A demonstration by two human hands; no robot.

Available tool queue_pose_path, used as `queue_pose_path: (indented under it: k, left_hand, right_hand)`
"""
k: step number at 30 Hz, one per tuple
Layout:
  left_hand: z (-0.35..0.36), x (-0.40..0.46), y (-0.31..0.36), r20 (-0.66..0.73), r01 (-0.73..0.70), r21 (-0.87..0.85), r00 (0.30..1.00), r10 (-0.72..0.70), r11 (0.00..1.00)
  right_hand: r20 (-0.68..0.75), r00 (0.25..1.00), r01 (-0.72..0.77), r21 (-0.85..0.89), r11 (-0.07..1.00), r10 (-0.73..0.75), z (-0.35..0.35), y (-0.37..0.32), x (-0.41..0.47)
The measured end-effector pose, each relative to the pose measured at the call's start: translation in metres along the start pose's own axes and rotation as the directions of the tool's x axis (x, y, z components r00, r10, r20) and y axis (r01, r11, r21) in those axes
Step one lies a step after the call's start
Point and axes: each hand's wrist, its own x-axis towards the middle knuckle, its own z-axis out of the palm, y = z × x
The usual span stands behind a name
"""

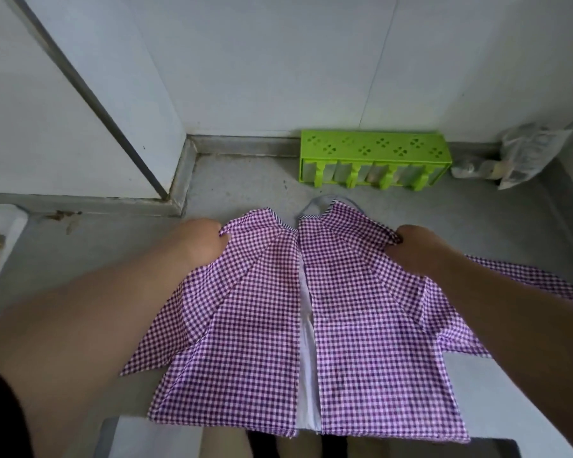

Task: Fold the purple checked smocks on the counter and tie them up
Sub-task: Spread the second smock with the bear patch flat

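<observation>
A purple checked smock (pixel 265 325) lies spread on the grey counter (pixel 245 180), its two back panels meeting at a white slit down the middle and its lower hem hanging over the front edge. My left hand (pixel 202 242) pinches the cloth at the smock's upper left shoulder. My right hand (pixel 414 246) pinches the upper right shoulder. A checked sleeve or tie (pixel 536 282) trails off to the right behind my right forearm. The striped neck trim and a thin loop (pixel 315 206) lie at the top.
A green plastic rack (pixel 374 157) stands against the back wall. A crumpled clear plastic bag (pixel 523 157) sits in the far right corner. White walls close the counter at the back and left. A white tray edge (pixel 0 233) shows at far left.
</observation>
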Motion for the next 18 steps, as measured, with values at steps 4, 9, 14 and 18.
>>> queue_pose_path:
  k: [4,9,14,18]
  left_hand:
    - [-0.028,-0.027,0.004,0.041,0.006,-0.077,0.999,-0.003,0.997]
    - [-0.077,-0.075,0.008,0.084,0.036,-0.247,0.996,-0.016,0.968]
    - [-0.112,-0.126,0.019,0.143,0.098,-0.585,0.990,-0.016,0.805]
    - [-0.135,-0.169,0.026,0.148,0.086,-0.777,0.988,0.049,0.624]
  right_hand:
    - [-0.007,0.999,-0.045,0.201,0.979,0.047,-0.019,0.000,-0.024]
    - [0.081,0.993,-0.121,0.559,0.820,0.092,-0.059,-0.004,-0.065]
    - [0.052,0.996,-0.087,0.759,0.645,0.073,-0.093,-0.010,-0.100]
    - [0.018,0.997,-0.054,0.872,0.487,0.078,-0.119,-0.021,-0.120]
